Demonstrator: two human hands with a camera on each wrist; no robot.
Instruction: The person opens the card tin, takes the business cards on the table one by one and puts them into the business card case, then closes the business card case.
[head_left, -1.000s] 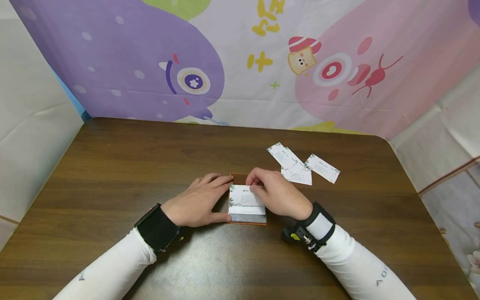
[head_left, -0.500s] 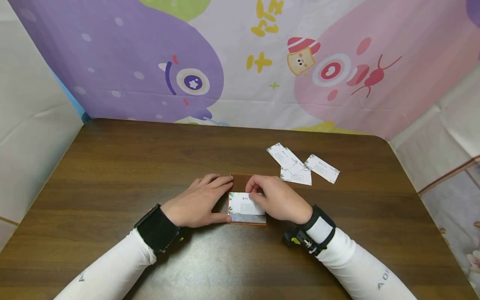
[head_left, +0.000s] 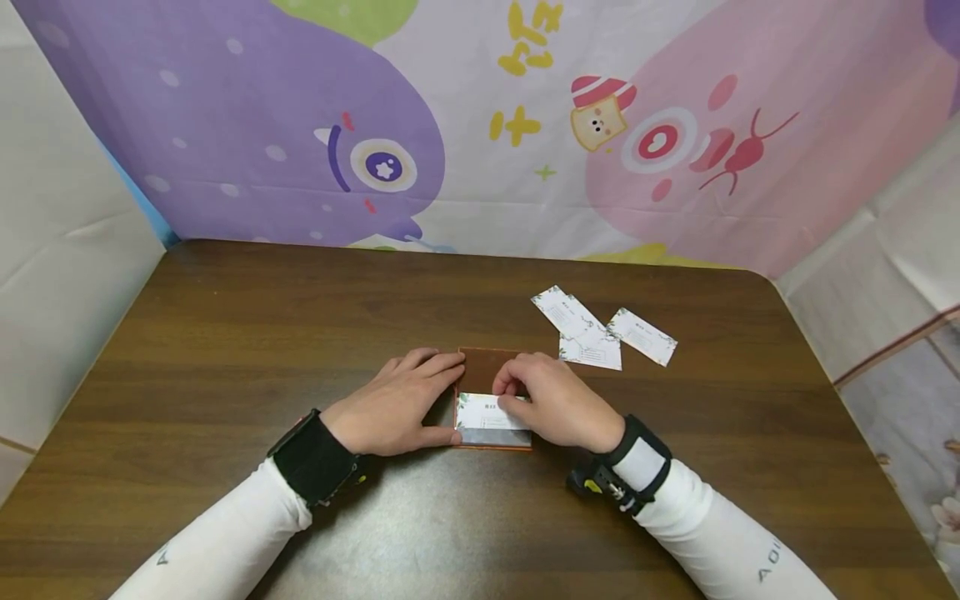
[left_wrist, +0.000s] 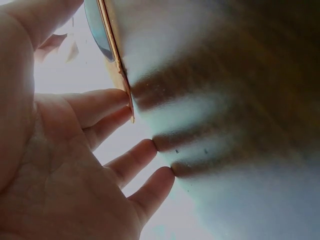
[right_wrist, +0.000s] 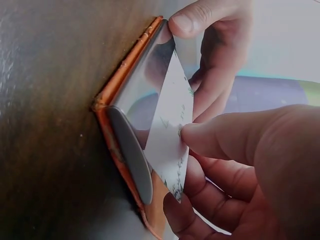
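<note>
A brown card holder (head_left: 480, 367) with a shiny metal pocket (head_left: 493, 437) lies open on the table in front of me. My left hand (head_left: 393, 406) rests at its left side with fingers spread; the thumb presses the near corner, and the fingertips touch the far corner. In the right wrist view that left thumb (right_wrist: 182, 22) sits on the edge of the metal pocket. Between thumb and fingers my right hand (head_left: 562, 400) pinches a white business card (head_left: 480, 410) with leaf print. The card's lower part is hidden behind the metal pocket; its right end is covered by my hand.
Several similar cards lie loose beyond my right hand, two overlapping (head_left: 573, 321) and another (head_left: 643, 337) to their right. The wooden table (head_left: 300, 308) meets a cartoon-printed cloth (head_left: 480, 200) at the back.
The card in my right hand has slid toward me, deeper into the metal pocket, baring more of the brown leather behind it. My left hand has stayed in place.
</note>
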